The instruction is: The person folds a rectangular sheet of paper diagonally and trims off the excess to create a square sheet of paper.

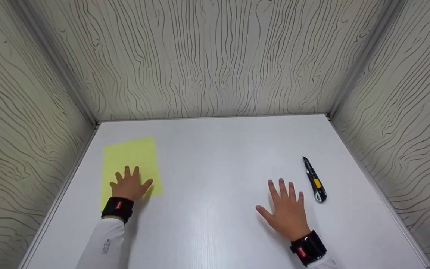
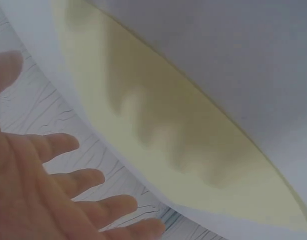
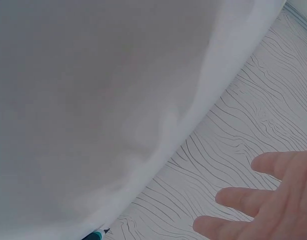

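Note:
A yellow sheet of paper (image 1: 133, 151) lies flat on the left of the white table (image 1: 207, 168). Over its lower part my left hand (image 1: 127, 186) is held with fingers spread and straight. In the left wrist view the left hand's shadow falls on the yellow paper (image 2: 158, 120), apart from the fingers (image 2: 103, 210). On the right, my right hand (image 1: 287, 213) hovers above the table, fingers spread, holding nothing. Just right of it lies a black utility knife (image 1: 315, 181) with a yellow slider, tip pointing away. Only a bit of the knife (image 3: 95, 235) enters the right wrist view.
Wood-grain panels rise at the back (image 1: 215, 59), left (image 1: 21, 123) and right (image 1: 409, 123) of the table. Grey metal strips run along the corners and table edges. Both wrists wear black straps.

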Demonstrator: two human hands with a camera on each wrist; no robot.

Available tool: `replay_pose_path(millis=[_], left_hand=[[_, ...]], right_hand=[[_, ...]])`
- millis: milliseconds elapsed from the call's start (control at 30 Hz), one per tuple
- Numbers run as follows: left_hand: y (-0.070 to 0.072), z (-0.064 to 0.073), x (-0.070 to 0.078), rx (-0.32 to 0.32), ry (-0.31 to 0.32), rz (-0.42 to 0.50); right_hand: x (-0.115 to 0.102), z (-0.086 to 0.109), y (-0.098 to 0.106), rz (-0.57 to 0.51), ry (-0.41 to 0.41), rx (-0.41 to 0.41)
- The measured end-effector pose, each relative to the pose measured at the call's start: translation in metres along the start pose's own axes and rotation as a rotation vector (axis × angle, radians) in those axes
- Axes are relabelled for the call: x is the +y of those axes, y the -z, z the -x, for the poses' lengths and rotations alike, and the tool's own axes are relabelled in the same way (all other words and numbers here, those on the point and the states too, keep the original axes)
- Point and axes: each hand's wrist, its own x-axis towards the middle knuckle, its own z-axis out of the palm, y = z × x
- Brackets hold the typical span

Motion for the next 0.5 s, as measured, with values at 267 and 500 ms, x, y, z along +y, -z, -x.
replay_pose_path(millis=[267,500], left_hand=[[-0.025,-0.018,-0.028,-0.03,0.046,0.023],[-0.034,-0.015,-0.017,-0.041,0.025,0.028]], right_hand=[[0.001,0.003,0.0,-0.002,-0.023,-0.011],[0.002,0.005,-0.002,-0.007,-0.016,0.006]])
